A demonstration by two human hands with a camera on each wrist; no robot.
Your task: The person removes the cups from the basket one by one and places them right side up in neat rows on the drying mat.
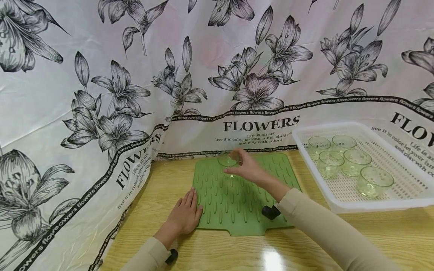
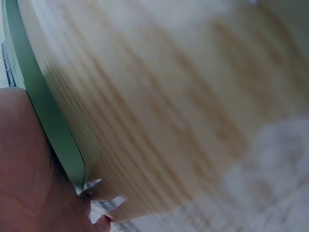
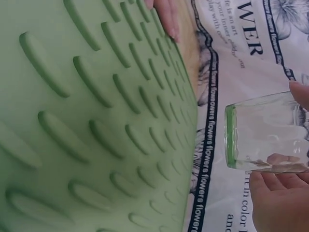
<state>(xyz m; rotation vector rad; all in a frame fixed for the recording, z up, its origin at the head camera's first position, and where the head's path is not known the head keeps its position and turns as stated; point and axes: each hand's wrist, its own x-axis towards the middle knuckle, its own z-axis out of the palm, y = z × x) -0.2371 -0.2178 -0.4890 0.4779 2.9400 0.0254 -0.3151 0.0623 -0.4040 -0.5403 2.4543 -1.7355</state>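
Clear, perhaps faceted glass (image 3: 263, 130) in grasp of right hand (image 1: 246, 167) over ridged green mat (image 1: 234, 201); left hand (image 1: 185, 215) flat at its edge.

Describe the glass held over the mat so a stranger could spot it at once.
Find the green mat on the wooden table. Above its far end, the right grip holds the glass. It alone is held; the other five sit in the white basket to the right.

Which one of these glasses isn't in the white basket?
The glass held in the right hand, off the green mat. It's the only one outside; the other five glasses all sit inside the white basket.
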